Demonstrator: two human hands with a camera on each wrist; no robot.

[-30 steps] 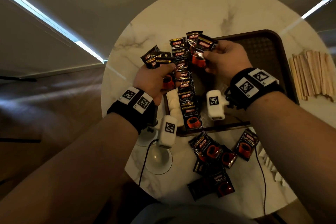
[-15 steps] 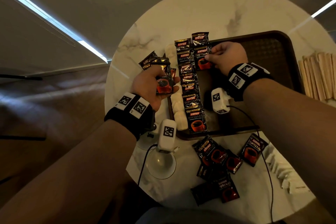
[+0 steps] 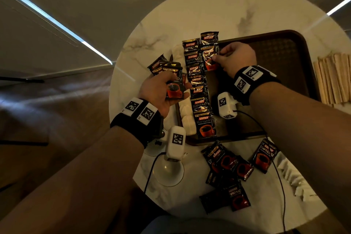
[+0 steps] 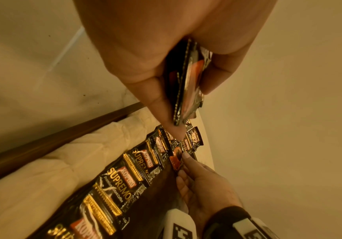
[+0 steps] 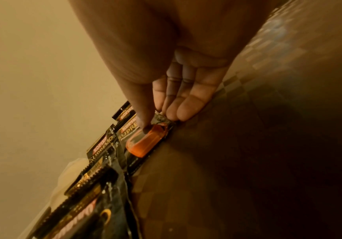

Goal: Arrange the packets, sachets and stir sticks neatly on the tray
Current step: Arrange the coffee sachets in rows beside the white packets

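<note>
Black-and-red coffee sachets are the main objects. My left hand [image 3: 178,84] grips a fanned stack of sachets [image 3: 173,91] above the table's left side; the left wrist view shows the stack [image 4: 188,84] edge-on between thumb and fingers. A column of sachets [image 3: 199,104] lies along the left side of the brown tray [image 3: 284,53]. At the top of a second column, my right hand [image 3: 216,57] pinches the lower corner of one sachet [image 3: 209,59] lying on the tray. The right wrist view shows the thumb on that sachet [image 5: 145,142], with the fingers [image 5: 178,103] at its edge.
Pale packets [image 3: 187,118] lie left of the sachet column in the tray. Loose sachets [image 3: 228,163] are scattered on the round marble table near me. Wooden stir sticks [image 3: 334,78] lie right of the tray. A white dish [image 3: 169,175] stands at the near left, and white packets [image 3: 292,178] lie at the near right.
My right hand has brought its sachet down from the air onto the tray beside the column. The left hand has kept its stack and tilted slightly.
</note>
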